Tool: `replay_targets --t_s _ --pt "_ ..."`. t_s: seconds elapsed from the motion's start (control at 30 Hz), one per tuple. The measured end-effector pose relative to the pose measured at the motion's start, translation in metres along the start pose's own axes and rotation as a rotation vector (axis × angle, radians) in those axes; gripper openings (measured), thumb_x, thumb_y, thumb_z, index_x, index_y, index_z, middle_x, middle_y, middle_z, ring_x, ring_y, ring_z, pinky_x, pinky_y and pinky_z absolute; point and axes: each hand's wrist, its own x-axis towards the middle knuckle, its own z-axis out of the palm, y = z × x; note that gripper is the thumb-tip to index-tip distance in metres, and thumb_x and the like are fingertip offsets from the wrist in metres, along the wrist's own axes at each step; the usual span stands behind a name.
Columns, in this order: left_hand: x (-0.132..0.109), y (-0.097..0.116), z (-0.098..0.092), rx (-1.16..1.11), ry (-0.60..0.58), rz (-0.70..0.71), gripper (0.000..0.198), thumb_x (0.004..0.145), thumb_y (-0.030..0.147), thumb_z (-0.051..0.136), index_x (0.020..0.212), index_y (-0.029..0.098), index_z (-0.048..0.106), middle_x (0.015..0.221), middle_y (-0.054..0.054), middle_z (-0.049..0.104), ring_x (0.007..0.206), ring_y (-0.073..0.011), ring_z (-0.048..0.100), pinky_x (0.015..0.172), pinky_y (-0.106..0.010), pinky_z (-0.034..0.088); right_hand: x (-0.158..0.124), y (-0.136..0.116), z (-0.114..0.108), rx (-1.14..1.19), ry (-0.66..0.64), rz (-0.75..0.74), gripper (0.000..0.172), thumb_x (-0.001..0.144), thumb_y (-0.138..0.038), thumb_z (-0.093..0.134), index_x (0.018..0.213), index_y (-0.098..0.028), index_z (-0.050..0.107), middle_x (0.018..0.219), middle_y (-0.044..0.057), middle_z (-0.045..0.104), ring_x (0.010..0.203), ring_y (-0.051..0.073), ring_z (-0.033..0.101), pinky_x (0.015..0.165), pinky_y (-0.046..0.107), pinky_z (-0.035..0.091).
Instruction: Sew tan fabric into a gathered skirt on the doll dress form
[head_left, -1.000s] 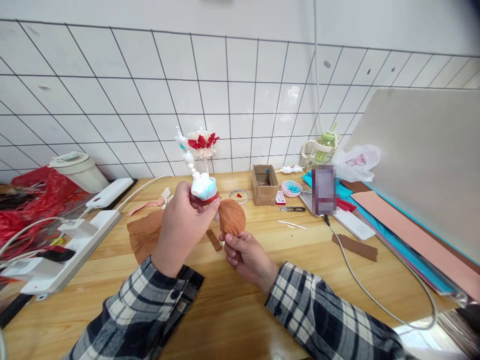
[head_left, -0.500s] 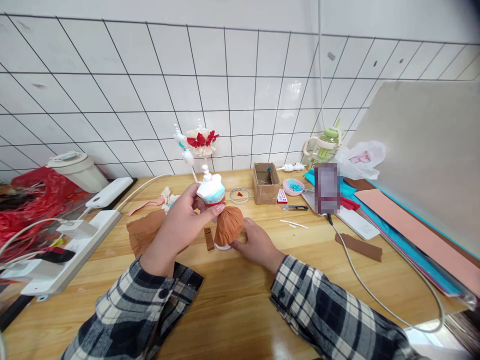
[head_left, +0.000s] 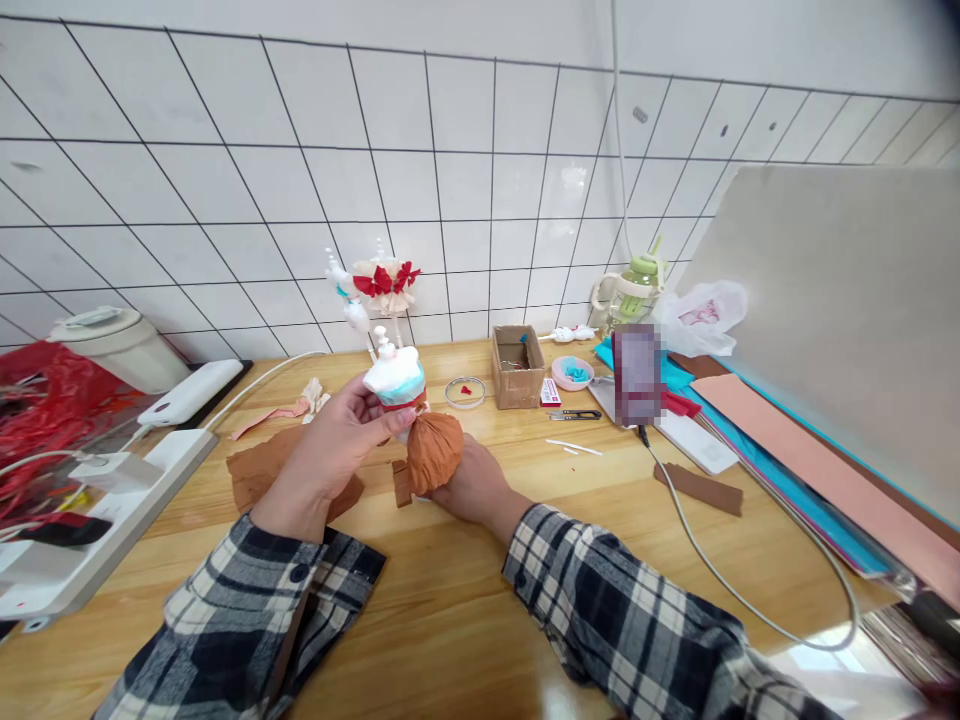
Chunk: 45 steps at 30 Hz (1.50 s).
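My left hand [head_left: 334,440] is closed around the middle of a small handmade figure with a white and light-blue top [head_left: 394,378], a red band and a white knob above. From its lower side spreads a gathered brown crepe-paper piece [head_left: 435,450], tilted toward me. My right hand [head_left: 476,482] reaches behind and under this brown paper. Its fingertips are mostly hidden there, near a sliver of white. A folded dark-brown strip [head_left: 402,484] lies on the table just left of the brown piece. Under my left forearm is a loose brown crepe-paper sheet [head_left: 255,468].
Behind stand finished-looking white figures with red bows [head_left: 386,285], a cardboard box [head_left: 519,370] and a pink bowl [head_left: 572,374]. Thread snips [head_left: 576,414], a phone [head_left: 637,375] with its cable and paper sheets [head_left: 810,430] are at right. A power strip [head_left: 105,530] lies left.
My right hand has shifted further in under the brown crepe paper, so its fingers are now more hidden. My left hand keeps its hold on the figure. The camera view has turned slightly right.
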Motion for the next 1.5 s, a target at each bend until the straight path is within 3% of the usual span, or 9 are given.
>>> replay_targets --t_s 0.27,0.47,0.63,0.83,0.97,1.13,1.27,1.4,1.5 --pt "-0.013 -0.023 -0.018 0.384 0.165 0.086 0.039 0.072 0.043 0.069 0.098 0.020 0.054 0.078 0.001 0.055 0.073 -0.0142 0.054 0.067 -0.026 0.046 0.030 0.011 0.000 -0.048 0.082 0.230 0.064 0.074 -0.051 0.068 0.126 -0.018 0.050 0.116 0.012 0.059 0.107 0.026 0.051 0.088 0.037 0.039" --pt "-0.038 -0.054 -0.053 1.009 -0.210 0.086 0.025 0.083 0.043 0.053 0.088 0.022 0.066 0.091 -0.006 0.066 0.089 -0.0224 0.059 0.082 -0.035 0.045 0.060 0.016 0.000 -0.188 0.029 0.253 0.047 0.084 -0.056 0.055 0.110 -0.017 0.061 0.104 0.013 0.065 0.102 0.026 0.056 0.085 0.036 0.038" --pt "-0.042 -0.055 -0.089 1.333 -0.135 -0.099 0.029 0.072 0.048 0.061 0.085 0.022 0.064 0.094 -0.010 0.065 0.088 -0.0308 0.060 0.074 -0.041 0.044 0.077 0.021 0.000 -0.246 0.031 0.264 0.043 0.086 -0.054 0.052 0.101 -0.016 0.067 0.103 0.014 0.066 0.099 0.026 0.058 0.085 0.036 0.038" --pt "-0.047 -0.064 -0.113 1.392 -0.193 -0.350 0.029 0.069 0.047 0.060 0.081 0.021 0.062 0.093 -0.013 0.068 0.084 -0.0317 0.063 0.061 -0.036 0.042 0.074 0.026 -0.005 -0.209 0.030 0.209 0.034 0.091 -0.040 0.046 0.098 -0.015 0.068 0.103 0.014 0.065 0.101 0.026 0.056 0.087 0.037 0.038" --pt "-0.037 -0.061 -0.114 1.362 -0.152 -0.365 0.029 0.080 0.046 0.045 0.074 0.023 0.061 0.074 -0.008 0.067 0.070 -0.0262 0.063 0.056 -0.031 0.037 0.057 0.027 -0.016 -0.201 0.062 0.219 0.028 0.090 -0.028 0.047 0.108 -0.016 0.064 0.101 0.012 0.065 0.099 0.024 0.055 0.085 0.033 0.039" --pt "-0.034 -0.041 -0.101 1.298 0.206 -0.213 0.026 0.082 0.044 0.045 0.069 0.023 0.052 0.057 -0.001 0.060 0.053 -0.0188 0.054 0.050 -0.028 0.031 0.033 0.023 -0.032 -0.098 0.177 0.198 0.025 0.090 -0.027 0.046 0.104 -0.021 0.066 0.097 0.008 0.065 0.095 0.020 0.055 0.084 0.030 0.040" --pt "-0.052 -0.042 -0.064 1.137 0.330 0.149 0.030 0.084 0.039 0.046 0.059 0.022 0.043 0.047 0.004 0.046 0.046 -0.0134 0.046 0.051 -0.025 0.034 0.008 0.014 -0.047 0.105 0.123 0.179 0.029 0.089 -0.040 0.050 0.090 -0.019 0.070 0.082 0.006 0.064 0.084 0.019 0.056 0.081 0.032 0.041" --pt "-0.071 -0.061 -0.007 1.197 -0.029 0.335 0.027 0.087 0.033 0.046 0.062 0.021 0.051 0.057 0.000 0.059 0.052 -0.0154 0.054 0.052 -0.027 0.037 -0.030 -0.002 -0.049 0.853 -0.152 0.041 0.062 0.089 -0.067 0.033 0.109 -0.019 0.066 0.104 0.009 0.066 0.097 0.021 0.059 0.081 0.033 0.046" --pt "-0.077 -0.072 0.024 1.166 -0.282 0.378 0.018 0.086 0.029 0.047 0.074 0.021 0.058 0.068 -0.004 0.067 0.060 -0.0186 0.062 0.053 -0.030 0.041 -0.051 -0.013 -0.038 1.170 -0.278 0.038 0.065 0.073 -0.063 0.064 0.124 -0.022 0.057 0.115 0.007 0.063 0.106 0.022 0.058 0.088 0.035 0.046"
